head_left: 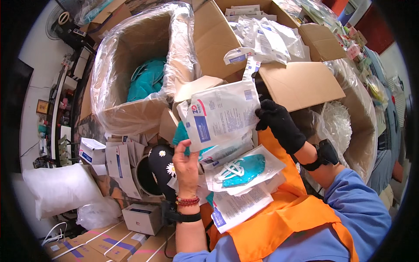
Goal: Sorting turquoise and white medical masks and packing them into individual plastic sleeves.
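Observation:
Before me I hold up a white printed pouch [222, 113], its top strip partly torn and hanging up to the right. My left hand [186, 168], bare, is closed at the pouch's lower left corner. A teal face mask [180, 133] shows partly behind that edge; how much of it is inside the pouch is hidden. In a black glove, my right hand [281, 124] pinches the pouch's right edge. On my lap lies a pouch with its clear side up, a teal mask with white straps [244, 171] inside. Another white pouch [242, 207] lies below it.
A plastic-lined carton [104, 78] with teal masks [148, 78] stands at far left. Ahead, an open carton [218, 35] holds many white pouches [273, 39]. Right of me is another lined carton [362, 144]. Small boxes [142, 218] and a stuffed white bag [61, 187] lie left.

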A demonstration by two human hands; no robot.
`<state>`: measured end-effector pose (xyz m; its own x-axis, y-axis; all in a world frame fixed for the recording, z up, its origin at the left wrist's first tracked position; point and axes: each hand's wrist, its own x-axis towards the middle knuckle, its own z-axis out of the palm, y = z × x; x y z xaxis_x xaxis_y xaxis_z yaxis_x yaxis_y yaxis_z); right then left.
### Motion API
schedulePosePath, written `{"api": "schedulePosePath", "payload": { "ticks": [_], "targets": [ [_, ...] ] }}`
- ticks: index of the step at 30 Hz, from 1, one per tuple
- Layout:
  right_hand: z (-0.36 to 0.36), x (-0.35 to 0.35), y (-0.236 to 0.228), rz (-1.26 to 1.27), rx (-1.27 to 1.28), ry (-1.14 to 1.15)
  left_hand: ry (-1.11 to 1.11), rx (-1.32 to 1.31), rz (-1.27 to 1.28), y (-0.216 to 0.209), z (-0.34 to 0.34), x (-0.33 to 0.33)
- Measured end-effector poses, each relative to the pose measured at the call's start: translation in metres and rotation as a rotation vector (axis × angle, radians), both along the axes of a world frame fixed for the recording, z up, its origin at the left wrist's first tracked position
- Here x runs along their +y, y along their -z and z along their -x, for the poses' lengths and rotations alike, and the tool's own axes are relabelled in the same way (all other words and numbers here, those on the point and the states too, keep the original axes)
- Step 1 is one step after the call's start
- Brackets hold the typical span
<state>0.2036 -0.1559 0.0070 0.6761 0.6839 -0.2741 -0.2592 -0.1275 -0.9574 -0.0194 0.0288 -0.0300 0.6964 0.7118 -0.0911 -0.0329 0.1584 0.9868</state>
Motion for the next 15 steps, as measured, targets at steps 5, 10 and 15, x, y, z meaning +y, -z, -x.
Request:
{"api": "schedulePosePath", "payload": {
  "ticks": [5,10,15],
  "targets": [
    [-0.006,-0.005,0.021,0.082,-0.279,-0.065,-0.12,-0.115,0.345,-0.003,0.0,0.008],
    [-0.008,-0.008,0.023,0.111,-0.596,-0.219,-0.045,-0.117,0.265,-0.001,0.0,0.012],
    [0.005,0.011,-0.004,0.128,-0.14,-0.227,-0.009,-0.148,0.307,0.001,-0.007,0.007]
  ]
}}
